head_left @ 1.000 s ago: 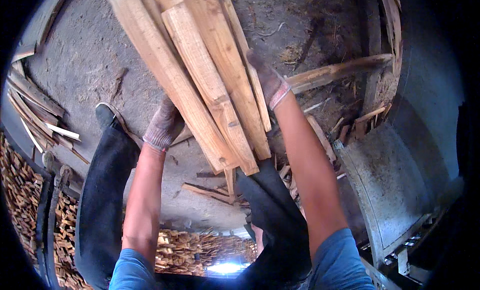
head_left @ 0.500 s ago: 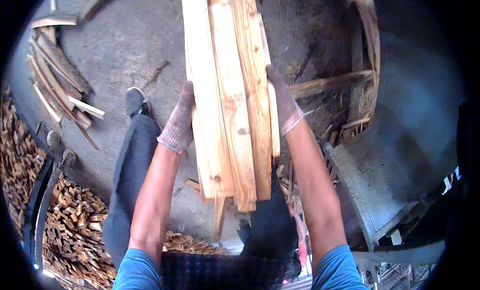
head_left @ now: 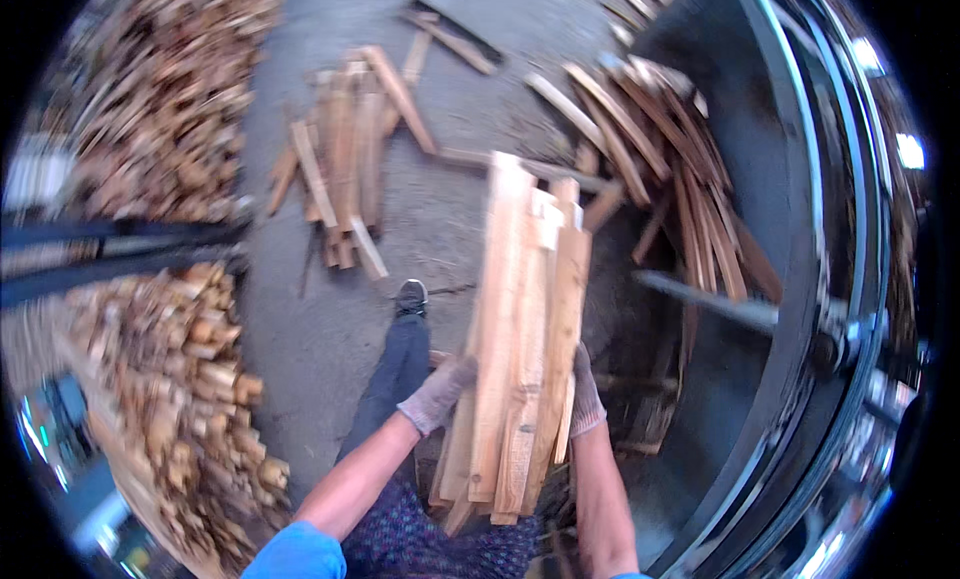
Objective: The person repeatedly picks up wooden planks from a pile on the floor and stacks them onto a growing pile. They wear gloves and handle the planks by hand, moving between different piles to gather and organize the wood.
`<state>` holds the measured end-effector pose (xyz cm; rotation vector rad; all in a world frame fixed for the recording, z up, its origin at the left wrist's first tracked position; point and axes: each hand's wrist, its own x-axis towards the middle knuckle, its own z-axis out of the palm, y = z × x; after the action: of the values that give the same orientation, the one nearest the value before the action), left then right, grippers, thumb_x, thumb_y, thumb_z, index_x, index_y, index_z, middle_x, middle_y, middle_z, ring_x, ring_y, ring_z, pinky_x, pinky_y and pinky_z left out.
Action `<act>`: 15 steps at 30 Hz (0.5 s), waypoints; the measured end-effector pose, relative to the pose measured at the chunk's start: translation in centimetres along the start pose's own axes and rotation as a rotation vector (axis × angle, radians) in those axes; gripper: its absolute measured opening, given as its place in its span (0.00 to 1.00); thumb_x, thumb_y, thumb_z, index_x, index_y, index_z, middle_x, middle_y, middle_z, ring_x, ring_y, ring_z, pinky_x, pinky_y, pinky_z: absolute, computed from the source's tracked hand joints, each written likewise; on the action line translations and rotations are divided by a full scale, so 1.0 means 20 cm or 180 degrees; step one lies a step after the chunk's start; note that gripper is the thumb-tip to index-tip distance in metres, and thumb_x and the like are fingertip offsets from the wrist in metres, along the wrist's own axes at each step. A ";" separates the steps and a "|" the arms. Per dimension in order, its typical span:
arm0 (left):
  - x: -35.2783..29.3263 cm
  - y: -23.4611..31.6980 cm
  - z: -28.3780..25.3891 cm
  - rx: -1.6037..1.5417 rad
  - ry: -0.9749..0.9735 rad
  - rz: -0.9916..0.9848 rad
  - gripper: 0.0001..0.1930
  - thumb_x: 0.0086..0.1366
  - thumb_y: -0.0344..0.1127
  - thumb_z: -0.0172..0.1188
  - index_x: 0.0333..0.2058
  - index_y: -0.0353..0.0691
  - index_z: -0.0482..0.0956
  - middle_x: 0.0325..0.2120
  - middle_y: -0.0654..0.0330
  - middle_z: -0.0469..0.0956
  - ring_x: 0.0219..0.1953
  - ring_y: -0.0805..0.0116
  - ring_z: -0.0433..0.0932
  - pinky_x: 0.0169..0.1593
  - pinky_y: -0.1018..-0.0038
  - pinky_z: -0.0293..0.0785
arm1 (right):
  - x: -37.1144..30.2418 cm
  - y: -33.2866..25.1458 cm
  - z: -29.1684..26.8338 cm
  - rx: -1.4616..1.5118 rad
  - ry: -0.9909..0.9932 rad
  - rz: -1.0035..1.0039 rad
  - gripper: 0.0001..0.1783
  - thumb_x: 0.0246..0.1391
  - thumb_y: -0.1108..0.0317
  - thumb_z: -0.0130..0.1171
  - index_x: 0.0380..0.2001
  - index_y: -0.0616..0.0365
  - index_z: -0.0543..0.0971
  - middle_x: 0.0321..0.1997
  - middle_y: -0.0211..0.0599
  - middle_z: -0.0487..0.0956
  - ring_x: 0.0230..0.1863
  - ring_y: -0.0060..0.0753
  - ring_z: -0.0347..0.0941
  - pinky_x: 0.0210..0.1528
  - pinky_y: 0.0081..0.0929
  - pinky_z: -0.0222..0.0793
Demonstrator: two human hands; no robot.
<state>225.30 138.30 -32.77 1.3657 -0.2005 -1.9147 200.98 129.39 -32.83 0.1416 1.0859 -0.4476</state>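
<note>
Clearly, left fingers and right fingers clasp plank bundle from opposite sides; spread unclear.

head view | text: none legible | labels, numbers, signs: none legible (parts are blurred)

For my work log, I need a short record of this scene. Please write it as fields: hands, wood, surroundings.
Left hand: gloved, at left side of held boards
Right hand: gloved, at their right side
Held boards: long, pale, lengthwise together
Far left: upper wood pile, lower wood pile
Ahead: smaller stack of boards
Right: heap of loose boards
Image: partly blurred
</note>
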 end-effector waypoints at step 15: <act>-0.74 0.44 -0.71 -0.0302 0.0488 0.1484 0.61 0.62 0.78 0.58 0.74 0.31 0.50 0.69 0.48 0.63 0.70 0.59 0.61 0.73 0.65 0.55 | -0.13 0.40 1.42 -0.1533 -0.0810 0.0083 0.45 0.63 0.32 0.52 0.72 0.51 0.64 0.67 0.41 0.74 0.63 0.53 0.71 0.68 0.48 0.69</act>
<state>243.84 146.02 -23.12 1.2643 -0.3175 -1.4115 226.57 127.98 -18.16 -0.3186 0.9120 -0.1648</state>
